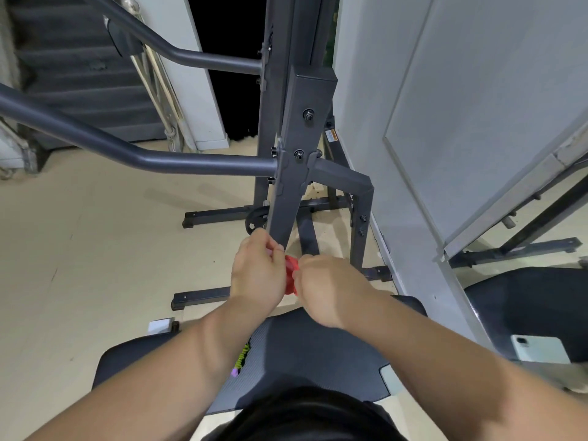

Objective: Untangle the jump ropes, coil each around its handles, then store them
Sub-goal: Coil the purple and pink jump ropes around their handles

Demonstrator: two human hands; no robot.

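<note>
Coiling looks like the step in hand. The red rope (291, 275) is a tight bundle held in the air between both hands, above the front end of the pad (318, 345) and just in front of the frame (305, 122) upright. The handles are hidden by the hands.

Notes for doing it well (judgement):
- Anchor the bundle with one hand and feed cord with the other.
- Keep each turn taut and laid beside the last, not crossed over it.
- Tuck the tail under the final turn so the coil cannot spring open.
- Check for slack hanging below. None shows, but the underside is hidden.

Pose:
- Left hand (257, 272): back toward the camera, fingers curled, thumb and fingertips pinching a bit of red at the bundle's upper end.
- Right hand (324, 288): knuckles up, curled round the bundle's lower right side. I cannot tell how its fingertips lie.
- Both forearms reach forward and converge, with only the bundle between the hands.

Surroundings: a second rope (242, 358), green and black with a purple bit, lies on the pad between the forearms and is partly covered by the left one. I cannot tell whether it is coiled. A phone (537, 348) lies on another pad to the right.
</note>
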